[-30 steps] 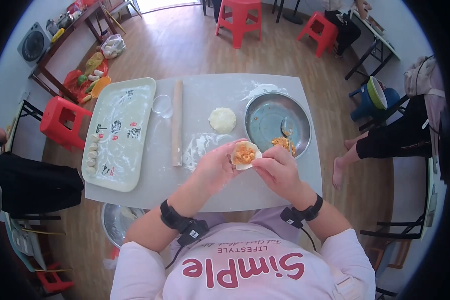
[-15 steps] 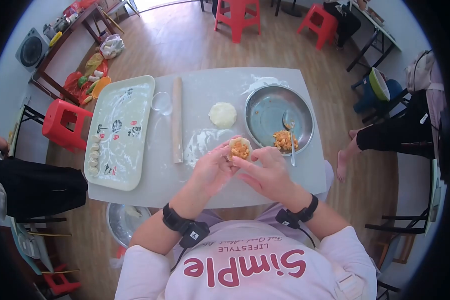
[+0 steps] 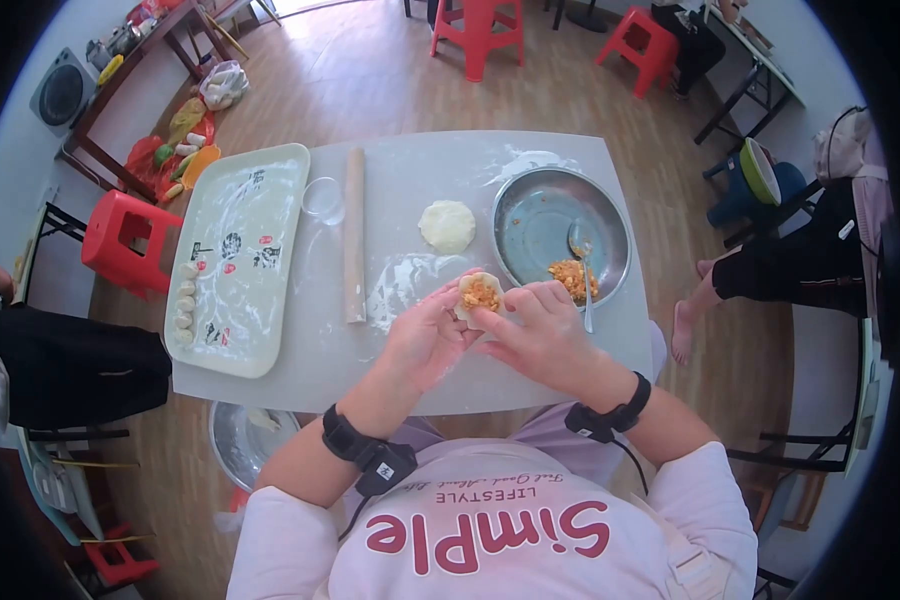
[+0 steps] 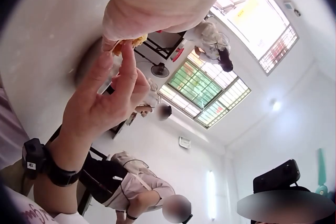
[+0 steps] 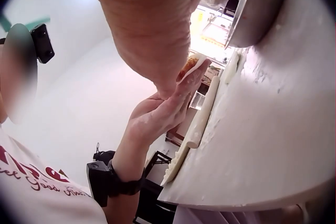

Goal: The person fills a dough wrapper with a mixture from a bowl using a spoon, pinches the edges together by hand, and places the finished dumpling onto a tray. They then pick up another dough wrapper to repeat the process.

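Note:
A round dumpling wrapper [image 3: 465, 311] with orange, crumbly filling [image 3: 481, 293] lies in the fingers of my left hand [image 3: 425, 337], which holds it over the near part of the table. From the other side, my right hand [image 3: 548, 338] pinches the wrapper's near right edge between thumb and forefinger. In the left wrist view, the thumb and forefinger of the right hand [image 4: 100, 100] meet at the wrapper's rim. The right wrist view shows the wrapper's pale side [image 5: 195, 68] resting along the left fingers. Filling stays exposed in the middle.
Right of the hands stands a steel bowl [image 3: 530, 215] with more filling [image 3: 568, 277] and a spoon [image 3: 588, 300]. A flat dough round [image 3: 447, 226], rolling pin [image 3: 355, 240] and clear cup [image 3: 322, 200] lie farther left. Several dumplings [image 3: 186, 303] line the floured tray [image 3: 260, 335].
The wrapper has shifted slightly left from where it was a second ago. My right thumb has moved onto its near edge, and the right fingers have drawn in closer since half a second ago.

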